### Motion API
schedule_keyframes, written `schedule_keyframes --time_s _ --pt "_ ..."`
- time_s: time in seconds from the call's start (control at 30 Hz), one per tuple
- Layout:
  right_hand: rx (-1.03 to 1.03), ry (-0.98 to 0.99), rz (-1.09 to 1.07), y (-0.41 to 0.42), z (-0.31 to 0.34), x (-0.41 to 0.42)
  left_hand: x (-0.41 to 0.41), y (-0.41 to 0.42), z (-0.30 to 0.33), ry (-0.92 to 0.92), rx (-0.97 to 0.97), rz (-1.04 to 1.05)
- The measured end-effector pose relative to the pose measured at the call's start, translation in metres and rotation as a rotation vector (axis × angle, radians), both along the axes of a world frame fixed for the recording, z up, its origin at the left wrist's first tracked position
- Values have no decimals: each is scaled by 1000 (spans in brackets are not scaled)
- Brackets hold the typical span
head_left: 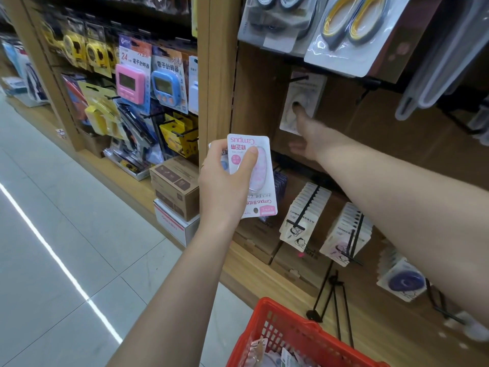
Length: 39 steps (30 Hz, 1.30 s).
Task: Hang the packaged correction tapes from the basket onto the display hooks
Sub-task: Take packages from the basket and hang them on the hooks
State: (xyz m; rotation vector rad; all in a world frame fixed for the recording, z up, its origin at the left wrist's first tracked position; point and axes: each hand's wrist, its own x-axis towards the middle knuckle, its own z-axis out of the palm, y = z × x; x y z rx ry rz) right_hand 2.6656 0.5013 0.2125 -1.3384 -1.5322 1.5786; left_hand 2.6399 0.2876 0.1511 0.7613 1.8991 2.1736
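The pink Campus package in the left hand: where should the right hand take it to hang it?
Pinch the flat card edge of the pink Campus package beside its hang hole, low now since it is held upside down. Come from the right; the left hand wraps the other side.

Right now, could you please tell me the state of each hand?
Left hand: closed around a pink correction tape pack.
Right hand: open, fingers extended, touching a white pack on hook.
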Motion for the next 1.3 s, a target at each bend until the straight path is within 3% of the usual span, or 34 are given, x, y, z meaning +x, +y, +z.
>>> schedule_keyframes --time_s 0.07,0.17,0.27,0.4,0.7,0.9,1.1,1.2,1.3 --pt "-3 -29 -11 -8 -10 7 0 0 0 -3 13 -2" --pt "-17 107 32 -35 -21 21 -1 0 -1 -5 23 12" --pt "-32 226 235 -77 -23 40 -2 0 -2 5 30 27" --pt "99 134 530 -117 -18 59 0 -1 -2 0 50 -3" --pt "129 287 478 -121 -15 72 -9 -3 3 -84 51 -1" --pt "169 426 335 -115 -3 65 -17 -7 3 0 9 28" --pt "-86 697 217 -111 4 55 -12 -8 3 -69 -41 -228" --pt "-104 651 232 -109 -3 58 -13 -8 3 -77 6 -188" --pt "63 466 271 -104 -10 71 -21 -11 4 -115 33 -105"
